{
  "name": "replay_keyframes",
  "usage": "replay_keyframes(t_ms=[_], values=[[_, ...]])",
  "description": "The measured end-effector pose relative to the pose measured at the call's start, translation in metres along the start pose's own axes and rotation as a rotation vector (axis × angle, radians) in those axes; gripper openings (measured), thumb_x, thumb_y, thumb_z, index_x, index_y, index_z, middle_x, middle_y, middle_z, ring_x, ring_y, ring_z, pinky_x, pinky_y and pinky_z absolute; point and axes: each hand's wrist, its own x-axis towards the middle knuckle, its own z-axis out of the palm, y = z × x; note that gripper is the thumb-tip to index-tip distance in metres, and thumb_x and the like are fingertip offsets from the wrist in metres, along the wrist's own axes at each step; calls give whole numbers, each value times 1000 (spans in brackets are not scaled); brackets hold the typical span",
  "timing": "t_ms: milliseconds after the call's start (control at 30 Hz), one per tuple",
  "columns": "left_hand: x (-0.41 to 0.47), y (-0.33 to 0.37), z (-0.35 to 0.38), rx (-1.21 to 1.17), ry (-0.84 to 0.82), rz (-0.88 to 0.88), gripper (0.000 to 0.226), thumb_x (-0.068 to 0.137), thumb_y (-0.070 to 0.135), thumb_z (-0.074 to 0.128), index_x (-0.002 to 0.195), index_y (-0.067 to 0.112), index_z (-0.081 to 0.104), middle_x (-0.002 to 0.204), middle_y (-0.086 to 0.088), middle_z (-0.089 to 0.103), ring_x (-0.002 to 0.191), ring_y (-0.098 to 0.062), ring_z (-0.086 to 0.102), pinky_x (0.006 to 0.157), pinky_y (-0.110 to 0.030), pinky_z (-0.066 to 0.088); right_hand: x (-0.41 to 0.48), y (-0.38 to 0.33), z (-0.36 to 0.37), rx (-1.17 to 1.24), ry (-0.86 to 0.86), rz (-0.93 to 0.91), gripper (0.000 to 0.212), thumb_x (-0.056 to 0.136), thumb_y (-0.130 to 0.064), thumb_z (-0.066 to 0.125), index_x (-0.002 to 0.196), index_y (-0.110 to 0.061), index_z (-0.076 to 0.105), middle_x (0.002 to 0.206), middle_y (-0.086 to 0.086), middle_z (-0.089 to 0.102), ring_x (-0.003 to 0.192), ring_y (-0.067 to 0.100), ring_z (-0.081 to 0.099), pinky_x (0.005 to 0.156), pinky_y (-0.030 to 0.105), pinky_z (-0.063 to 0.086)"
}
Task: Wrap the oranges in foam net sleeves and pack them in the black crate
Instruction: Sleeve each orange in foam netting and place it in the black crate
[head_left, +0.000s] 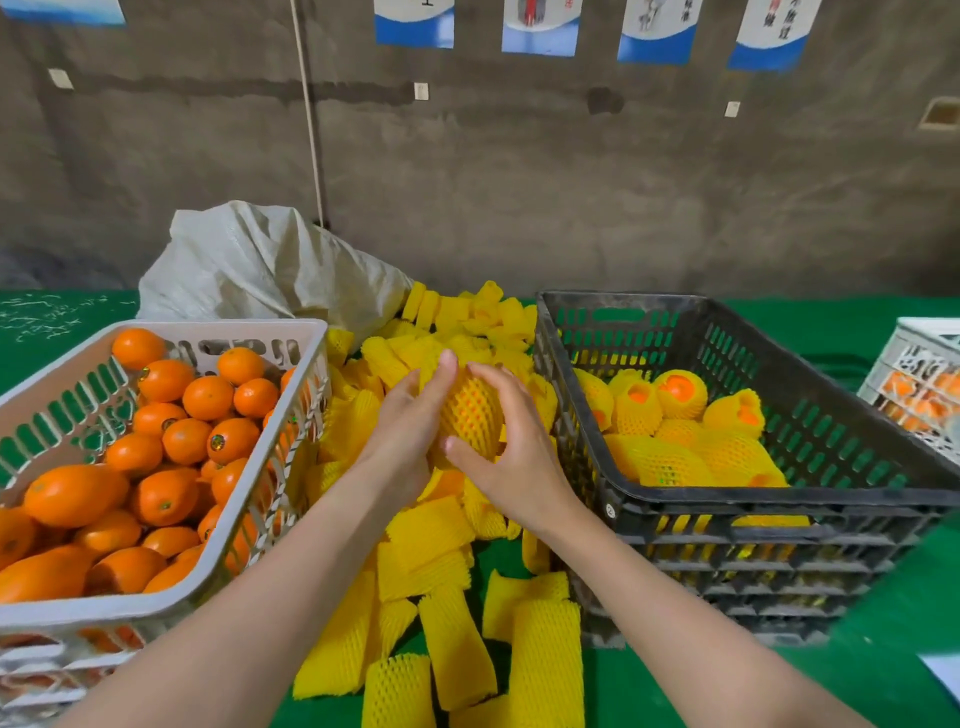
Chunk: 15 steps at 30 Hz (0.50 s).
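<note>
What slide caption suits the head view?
Left hand and right hand hold a yellow foam-net-sleeved orange between the white plastic crate of bare oranges and the black plastic crate.

- Two arms in view, both bare: left forearm (249, 597) well apart from the black crate (753, 551), right forearm (675, 613) just beside its front left corner.
- Left hand (410, 415), farther from the crate: bare, fingers slender.
- Right hand (511, 457), nearer the crate: bare, thumbnail short and plain.
- Both forearms slim and smooth, uncovered from the wrist to the lower frame edge.
- Upper arms and any clothing: out of frame, cannot be assessed.
</note>
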Motion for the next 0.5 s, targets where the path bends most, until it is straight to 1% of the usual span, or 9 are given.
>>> replay_keyframes(t_ms=[67, 133, 200, 233, 300, 333, 400, 467, 500], values=[[3, 3, 21, -42, -48, -12, 50, 93, 49, 47, 121, 9, 58, 116, -11, 67, 103, -21, 66, 91, -38, 53, 7, 0, -15, 50, 61, 24, 66, 77, -21, 74, 133, -23, 38, 135, -6, 43, 127, 10, 39, 102, 28, 40], [8, 4, 47, -116, -90, -36, 46, 98, 46, 39, 116, 9, 60, 111, -9, 68, 98, -18, 67, 82, -31, 55, 15, 4, -34, 51, 164, 28, 66, 72, -16, 78, 128, -19, 42, 122, -11, 49, 114, 7, 47, 94, 18, 42], [16, 1, 72, -125, -89, -21, 41, 101, 40, 37, 116, 8, 59, 112, -8, 67, 95, -17, 66, 77, -28, 54, 23, 11, -60, 10, 259, 0, 62, 67, -15, 79, 120, -19, 47, 109, -21, 48, 102, -2, 47, 83, 5, 38], [20, -2, 84, -131, -97, 2, 38, 102, 36, 36, 116, 9, 58, 112, -9, 66, 93, -17, 66, 76, -28, 54, 28, 15, -73, -8, 292, -19, 60, 64, -14, 79, 116, -20, 48, 106, -24, 47, 98, -6, 46, 81, 1, 35], [28, -13, 105, -58, -144, 124, 30, 104, 26, 33, 114, 13, 58, 108, -6, 64, 83, -9, 66, 73, -25, 55, 38, 26, -102, -49, 353, -7, 58, 62, -11, 80, 110, -22, 50, 101, -23, 49, 92, -9, 46, 76, -2, 32], [33, -21, 116, 62, -148, 204, 27, 104, 19, 33, 118, 12, 55, 106, -7, 63, 81, -8, 65, 73, -25, 55, 45, 33, -117, -85, 387, 30, 57, 62, -11, 81, 108, -24, 51, 97, -21, 51, 88, -9, 46, 72, -1, 32], [46, -38, 135, 469, -120, 357, 32, 101, 8, 37, 131, 4, 45, 114, -16, 61, 91, -22, 62, 83, -36, 48, 61, 52, -145, -210, 431, 152, 55, 62, -16, 81, 109, -25, 54, 96, -14, 54, 87, -2, 48, 68, 5, 32], [60, -55, 151, 1006, -150, 484, 39, 94, 5, 46, 133, 3, 41, 122, -21, 58, 107, -35, 56, 87, -37, 41, 80, 76, -169, -374, 386, 288, 56, 64, -22, 79, 113, -26, 52, 103, -4, 56, 99, 16, 53, 78, 21, 36], [64, -61, 157, 1259, -220, 506, 41, 91, 6, 49, 131, 4, 41, 122, -21, 57, 111, -37, 54, 87, -39, 41, 91, 89, -176, -456, 336, 351, 56, 65, -23, 77, 115, -27, 50, 109, 2, 56, 105, 24, 52, 83, 29, 38]])
